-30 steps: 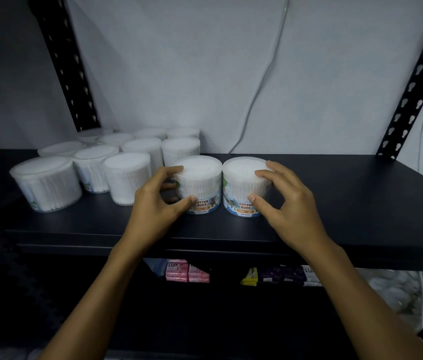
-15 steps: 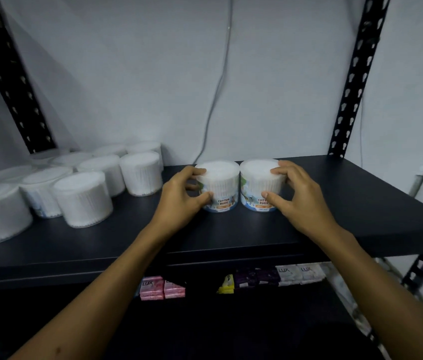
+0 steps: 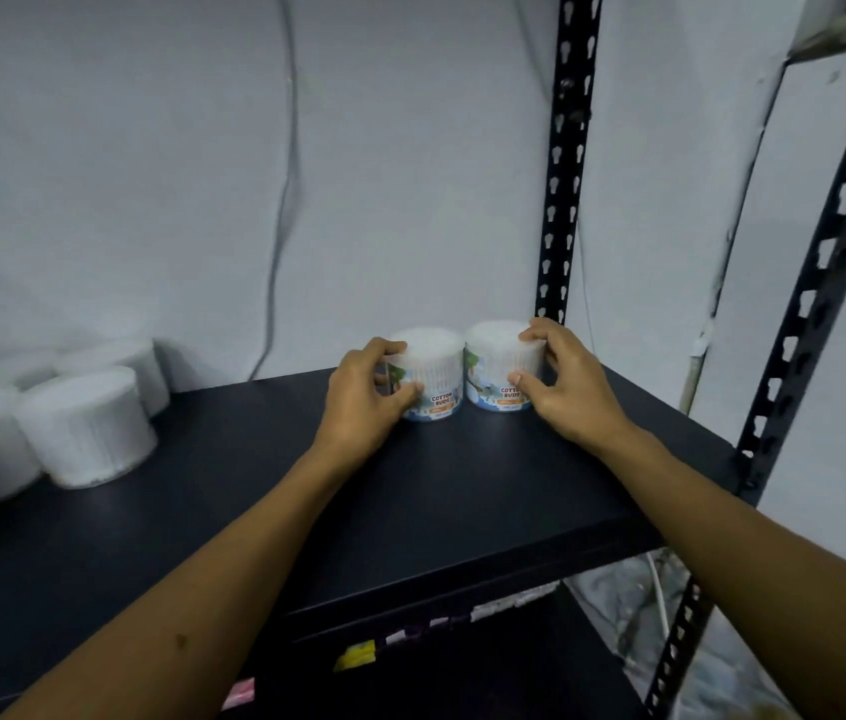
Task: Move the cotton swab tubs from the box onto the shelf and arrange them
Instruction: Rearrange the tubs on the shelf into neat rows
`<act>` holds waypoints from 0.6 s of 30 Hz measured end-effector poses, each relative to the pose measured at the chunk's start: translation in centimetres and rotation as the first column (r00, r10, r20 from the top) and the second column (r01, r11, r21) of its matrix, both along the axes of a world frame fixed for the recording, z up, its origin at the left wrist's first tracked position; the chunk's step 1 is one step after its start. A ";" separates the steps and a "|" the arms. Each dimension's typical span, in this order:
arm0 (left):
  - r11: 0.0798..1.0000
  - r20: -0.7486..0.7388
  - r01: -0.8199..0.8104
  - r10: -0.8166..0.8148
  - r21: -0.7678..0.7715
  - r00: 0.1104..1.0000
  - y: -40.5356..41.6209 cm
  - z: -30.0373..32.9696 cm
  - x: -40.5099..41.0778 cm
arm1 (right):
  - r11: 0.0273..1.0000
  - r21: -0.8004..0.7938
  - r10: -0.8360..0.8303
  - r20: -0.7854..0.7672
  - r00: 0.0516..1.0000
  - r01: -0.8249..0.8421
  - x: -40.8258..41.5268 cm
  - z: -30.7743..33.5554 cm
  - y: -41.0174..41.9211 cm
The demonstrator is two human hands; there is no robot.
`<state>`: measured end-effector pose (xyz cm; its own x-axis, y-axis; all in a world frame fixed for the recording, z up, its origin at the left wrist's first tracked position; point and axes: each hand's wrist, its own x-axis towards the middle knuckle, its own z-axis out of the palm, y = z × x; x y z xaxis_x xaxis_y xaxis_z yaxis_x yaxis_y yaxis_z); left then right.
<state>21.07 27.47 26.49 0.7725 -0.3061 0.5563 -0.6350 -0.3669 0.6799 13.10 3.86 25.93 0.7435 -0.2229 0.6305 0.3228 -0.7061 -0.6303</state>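
Placing two tubs at the rear post.

Left hand gripping left tub, right hand gripping right tub, both tubs touching, standing on the shelf just beside the rear post. Arranging step, apparently; next, squaring labels forward, then letting go. Earlier tubs well left of the post.

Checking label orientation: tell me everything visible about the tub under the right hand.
The right tub is a short round clear container packed with white swabs, standing upright on the black shelf near the back right corner. Its colourful label reading COTTON BUDS faces forward. It touches the left tub. The right hand grips its side and top edge.
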 end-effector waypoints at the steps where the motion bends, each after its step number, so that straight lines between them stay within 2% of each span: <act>1: 1.000 0.004 0.006 -0.006 0.002 1.000 -0.9 -0.1 0.5 | 1.000 0.014 -0.013 -0.004 1.000 0.013 0.4 0.0 -0.6; 9: 1.000 0.056 -0.006 0.004 0.024 0.998 -6.8 -0.3 3.5 | 0.991 0.074 -0.112 0.004 0.994 0.111 3.8 0.2 -5.0; 12: 0.999 0.079 -0.002 0.000 0.035 0.997 -8.5 -0.2 4.6 | 0.991 0.081 -0.109 0.014 0.994 0.108 5.3 0.1 -6.6; 18: 0.997 0.148 -0.032 0.021 0.072 0.989 -10.5 -0.1 6.4 | 0.976 0.209 -0.054 -0.054 0.997 0.065 7.5 0.3 -8.6</act>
